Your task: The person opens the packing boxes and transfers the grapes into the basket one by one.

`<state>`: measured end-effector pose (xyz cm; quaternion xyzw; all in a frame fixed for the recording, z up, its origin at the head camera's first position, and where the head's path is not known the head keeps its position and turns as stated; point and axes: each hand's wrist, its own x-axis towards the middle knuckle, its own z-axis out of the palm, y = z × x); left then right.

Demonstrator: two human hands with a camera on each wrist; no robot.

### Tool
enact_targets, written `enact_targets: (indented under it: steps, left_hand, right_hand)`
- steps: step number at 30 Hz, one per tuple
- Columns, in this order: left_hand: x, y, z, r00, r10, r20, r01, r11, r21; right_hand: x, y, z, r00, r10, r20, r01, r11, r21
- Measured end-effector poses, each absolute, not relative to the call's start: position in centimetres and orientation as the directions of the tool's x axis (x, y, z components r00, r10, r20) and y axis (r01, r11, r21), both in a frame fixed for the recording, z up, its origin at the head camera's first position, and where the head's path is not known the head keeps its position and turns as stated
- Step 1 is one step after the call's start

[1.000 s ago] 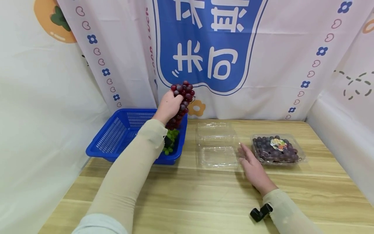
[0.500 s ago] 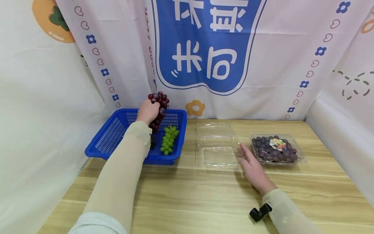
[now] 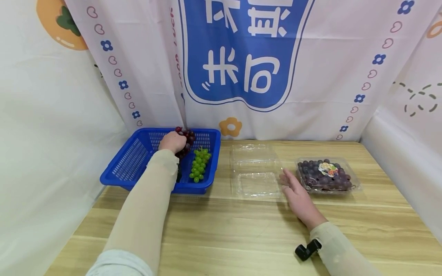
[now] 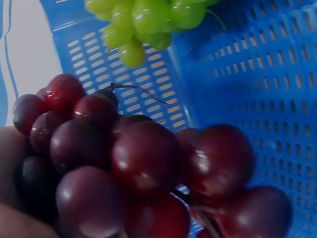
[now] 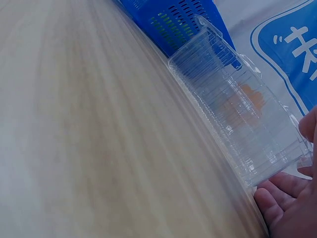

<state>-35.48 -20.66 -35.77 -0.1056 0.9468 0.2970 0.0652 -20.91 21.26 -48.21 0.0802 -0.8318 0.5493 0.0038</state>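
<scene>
My left hand (image 3: 172,142) grips a bunch of red grapes (image 3: 188,137) inside the blue plastic basket (image 3: 119,180). Up close in the left wrist view, the dark red grapes (image 4: 143,153) fill the foreground, with a bit of stem showing. A bunch of green grapes (image 3: 200,165) lies in the basket to the right of this hand. My right hand (image 3: 299,197) is at the right side of a clear plastic clamshell box (image 3: 257,184), lid folded back. In the right wrist view its fingers (image 5: 270,203) are extended at the box's near corner.
A lidded clear box of dark grapes (image 3: 324,176) with a round fruit sticker sits right of my right hand. Behind the wooden table (image 3: 241,237) hangs a printed white cloth (image 3: 324,76). White cloth also covers both sides.
My left hand has carried the red grapes left and down into the basket, uncovering the green grapes. The right hand has stayed by the clear box.
</scene>
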Motion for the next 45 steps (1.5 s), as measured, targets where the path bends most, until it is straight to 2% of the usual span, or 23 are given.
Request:
enact_targets:
  steps: [5,13,21,26,34,41,45]
  left_hand:
    - [-35.6,-20.5,-36.6,-0.949,-0.163,-0.268,-0.28,0.826,0.49]
    - [-35.3,-20.1,-36.7,-0.943,-0.179,-0.282,-0.29,0.855,0.429]
    - [-35.1,-20.1,-36.9,-0.935,-0.124,-0.331,-0.272,0.851,0.449]
    - [-35.3,-20.2,-37.1,-0.912,-0.083,-0.403,-0.277,0.848,0.452]
    - [-35.7,-20.1,-37.3,-0.871,-0.064,-0.487,-0.274,0.887,0.373]
    - [-35.8,-20.2,-37.7,-0.884,-0.003,-0.467,-0.175,0.93,0.325]
    - [-36.0,-20.3,-37.9,-0.901,0.048,-0.431,-0.113,0.933,0.34]
  right_hand:
    - [-21.0,21.3,-48.3,-0.987,-0.133,0.091,-0.136,0.38,-0.915]
    - [-21.0,21.3,-48.3,-0.987,-0.131,0.093,-0.137,0.381,-0.914]
    - [-20.9,21.3,-48.4,-0.988,-0.127,0.09,-0.133,0.383,-0.914]
    - [-20.9,21.3,-48.3,-0.988,-0.127,0.093,-0.135,0.382,-0.914]
    - [-21.0,21.3,-48.2,-0.986,-0.128,0.103,-0.146,0.392,-0.909]
    - [-21.0,21.4,-48.2,-0.985,-0.135,0.105,-0.15,0.388,-0.909]
    - [-21.1,21.4,-48.3,-0.986,-0.133,0.099,-0.144,0.388,-0.91]
